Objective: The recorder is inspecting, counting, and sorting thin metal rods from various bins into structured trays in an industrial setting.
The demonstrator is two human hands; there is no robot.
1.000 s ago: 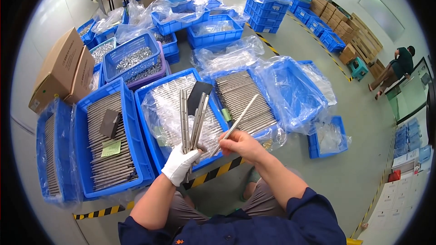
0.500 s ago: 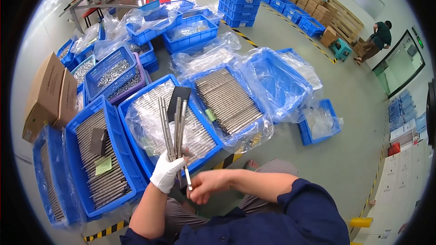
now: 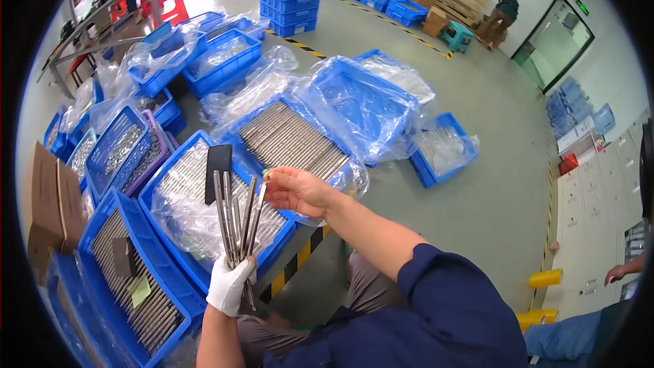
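My left hand (image 3: 228, 287), in a white glove, is closed around the lower part of a bundle of metal rods (image 3: 235, 228). The rods fan out upward, and a short length pokes out below the glove. My bare right hand (image 3: 296, 191) is beside the upper ends of the rods on the right, its fingers loosely bent and apart. Its fingertips come close to one rod's top; whether they touch it is unclear. Behind the bundle, a blue tray (image 3: 197, 271) holds rods under clear plastic, with a black flat rectangular object (image 3: 218, 172) on top.
Another lined tray of rods (image 3: 293, 138) stands beyond my right hand. At left are a tray of rods (image 3: 139, 313) with a dark block and cardboard boxes (image 3: 54, 197). A plastic-lined blue crate (image 3: 371, 105) stands farther right. One person (image 3: 501, 17) is far off; another person's hand (image 3: 616, 274) shows at right.
My right hand has risen from the rods' lower end to beside their upper ends. The rods have spread apart somewhat. The view has turned right, and another person's hand has appeared at the right edge.
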